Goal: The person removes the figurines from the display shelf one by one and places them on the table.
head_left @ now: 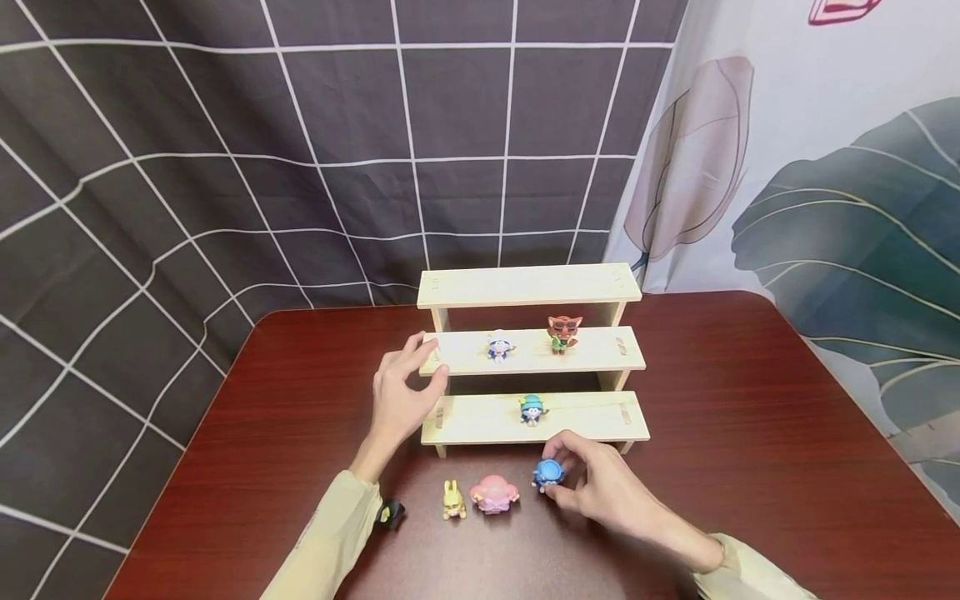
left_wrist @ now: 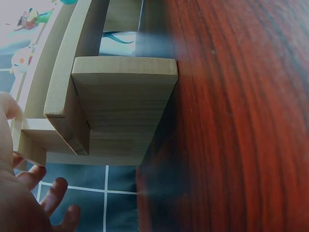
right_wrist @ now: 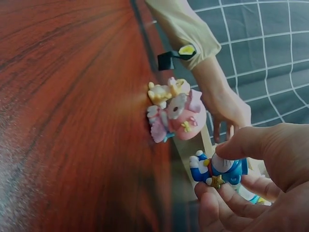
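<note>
My right hand (head_left: 611,492) pinches a blue figurine (head_left: 548,473) between thumb and fingers, in front of the wooden three-tier shelf (head_left: 528,286). The right wrist view shows this figurine (right_wrist: 222,166) with a white face and a gold star, held in the right hand (right_wrist: 285,179). My left hand (head_left: 397,396) grips the left end of the middle tier, thumb at the front edge. In the left wrist view, fingers of the left hand (left_wrist: 29,193) lie around that end of the shelf (left_wrist: 120,96).
A white-and-blue figurine (head_left: 498,346) and a red fox figurine (head_left: 562,333) stand on the middle tier, a teal-hatted one (head_left: 532,409) on the bottom tier. A yellow figurine (head_left: 453,500) and a pink one (head_left: 494,494) sit on the table (head_left: 300,400), with a black object (head_left: 391,514) by the left sleeve.
</note>
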